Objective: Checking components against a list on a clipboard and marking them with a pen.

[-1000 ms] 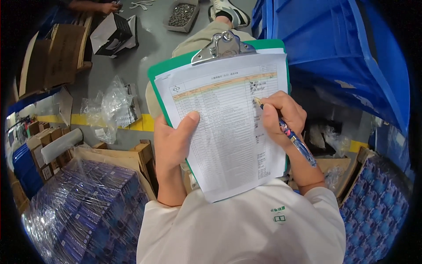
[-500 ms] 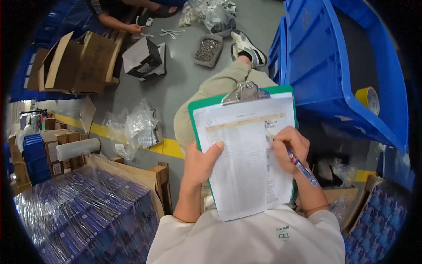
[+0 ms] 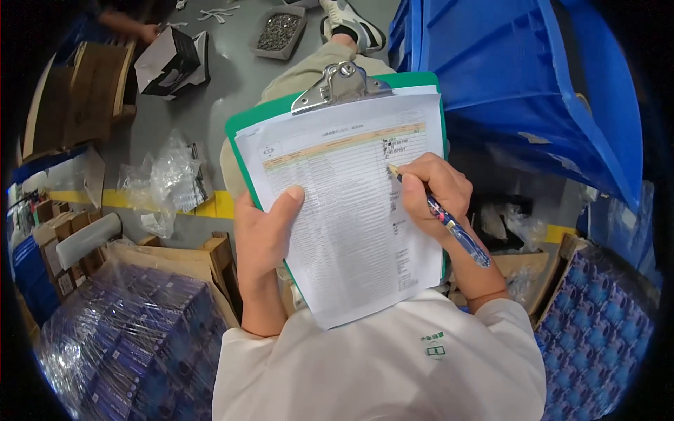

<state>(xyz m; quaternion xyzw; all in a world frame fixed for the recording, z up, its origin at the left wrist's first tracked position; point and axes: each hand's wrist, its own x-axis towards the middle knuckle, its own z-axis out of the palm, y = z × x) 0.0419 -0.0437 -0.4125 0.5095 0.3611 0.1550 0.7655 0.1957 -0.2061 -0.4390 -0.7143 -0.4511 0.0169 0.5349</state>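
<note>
- Relative to the frame half a second earlier, the green clipboard (image 3: 421, 79) appears higher and further left in my view; floor and bins have shifted likewise, so I attribute this mainly to head motion.
- Left hand (image 3: 265, 231): clamped on the clipboard's left edge, thumb over the printed sheets (image 3: 337, 224); its fingers pass behind, where I cannot see them.
- Right hand (image 3: 437, 191): well apart from the left, closed around a dark patterned pen (image 3: 453, 223), its tip at the right-hand column. I cannot tell whether it touches paper.
- Clipboard: above the wearer's lap, metal clip (image 3: 344, 84) at the far end, just beside the blue bin (image 3: 491, 63).
- Step in hand, as I judge it: filling in the form, with handwriting near the column's top.
- Next move: calls for a steady board and precise placement of the tip within one narrow row.
</note>
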